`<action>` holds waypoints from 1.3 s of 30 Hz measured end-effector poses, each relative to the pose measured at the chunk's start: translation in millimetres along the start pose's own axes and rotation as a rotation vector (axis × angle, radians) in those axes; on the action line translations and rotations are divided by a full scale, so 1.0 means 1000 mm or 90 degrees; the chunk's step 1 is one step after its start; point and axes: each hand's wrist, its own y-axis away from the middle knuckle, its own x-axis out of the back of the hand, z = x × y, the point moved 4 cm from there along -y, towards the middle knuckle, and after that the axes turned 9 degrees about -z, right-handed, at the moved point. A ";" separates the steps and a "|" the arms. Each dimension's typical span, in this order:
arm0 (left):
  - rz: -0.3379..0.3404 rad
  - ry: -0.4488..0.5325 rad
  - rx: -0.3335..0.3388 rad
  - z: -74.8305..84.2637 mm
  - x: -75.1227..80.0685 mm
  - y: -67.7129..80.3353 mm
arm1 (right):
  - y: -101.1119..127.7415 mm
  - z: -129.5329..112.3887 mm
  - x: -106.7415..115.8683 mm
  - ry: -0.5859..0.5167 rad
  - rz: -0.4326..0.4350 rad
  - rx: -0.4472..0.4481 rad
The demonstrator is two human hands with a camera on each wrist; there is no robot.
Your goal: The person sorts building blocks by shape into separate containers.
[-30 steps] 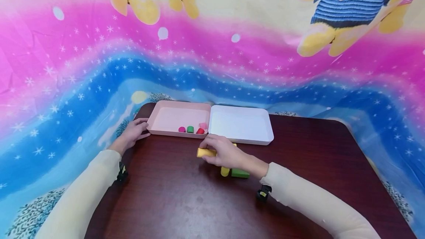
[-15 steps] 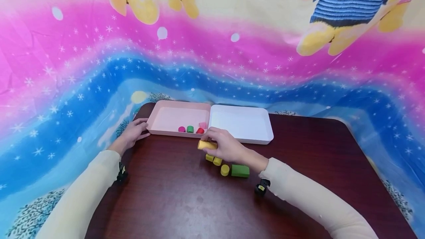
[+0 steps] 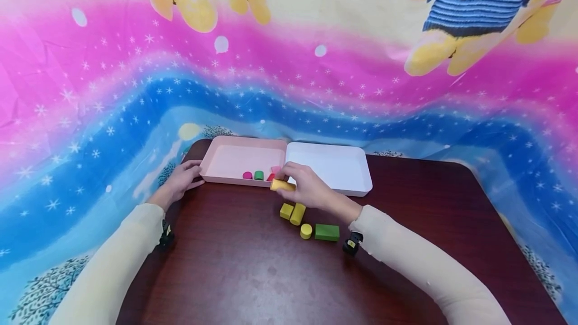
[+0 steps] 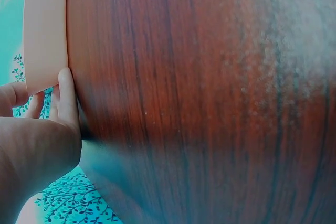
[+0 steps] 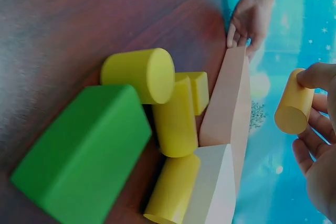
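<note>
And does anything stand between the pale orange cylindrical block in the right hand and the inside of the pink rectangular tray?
Perhaps only the low near wall of the pink tray; nothing else visible does. Inside, just beyond the orange block, lie a red block and a pink block.

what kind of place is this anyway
Probably a small tabletop play or activity corner, maybe a screened-off recording spot. A wrinkled, snowflake-printed sheet surrounds the back of a dark wood-look table, which holds a pink tray, a white tray and a green block.
</note>
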 end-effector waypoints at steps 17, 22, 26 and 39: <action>-0.010 0.004 -0.002 0.010 -0.006 0.010 | -0.024 0.014 0.004 0.036 0.015 0.001; -0.009 0.007 0.002 0.009 -0.005 0.008 | -0.027 0.021 0.003 0.030 0.008 -0.016; -0.002 0.005 -0.003 0.004 -0.001 0.003 | -0.030 0.026 0.003 0.014 0.010 -0.021; -0.008 0.007 -0.005 0.015 -0.007 0.013 | -0.043 0.034 0.002 0.007 0.014 -0.074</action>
